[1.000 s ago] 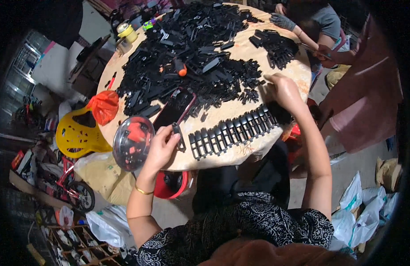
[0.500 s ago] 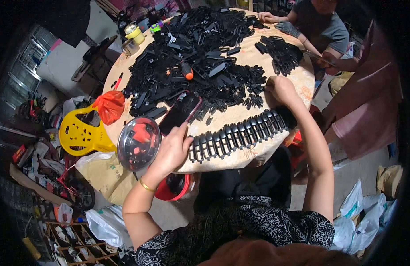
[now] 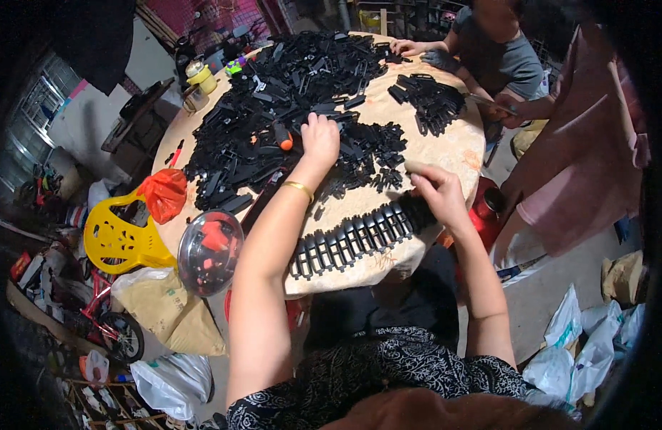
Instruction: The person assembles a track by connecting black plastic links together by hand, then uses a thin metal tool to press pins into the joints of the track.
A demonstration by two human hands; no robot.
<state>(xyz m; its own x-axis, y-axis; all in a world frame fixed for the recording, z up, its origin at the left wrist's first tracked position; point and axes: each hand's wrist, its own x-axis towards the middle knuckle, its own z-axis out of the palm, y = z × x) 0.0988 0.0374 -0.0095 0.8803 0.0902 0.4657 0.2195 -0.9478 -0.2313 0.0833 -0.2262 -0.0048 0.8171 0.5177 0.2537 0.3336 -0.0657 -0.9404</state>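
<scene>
Left of the neat row of black frames, a clear domed container is sitting, red bits showing through. Behind the row, a big jumbled pile of black parts is lying loose; I'd judge that nearly everything left unordered is waiting there. The left hand is hanging over the pile, behind the row, fingers curling down; I cannot tell whether they are pinching a part. The row's frames are standing side by side, looking to me like the done share. Behind its right end a smaller heap is resting, and nearer, by that end, the right hand is bending its thumb and fingers; whether anything is between them I cannot tell.
</scene>
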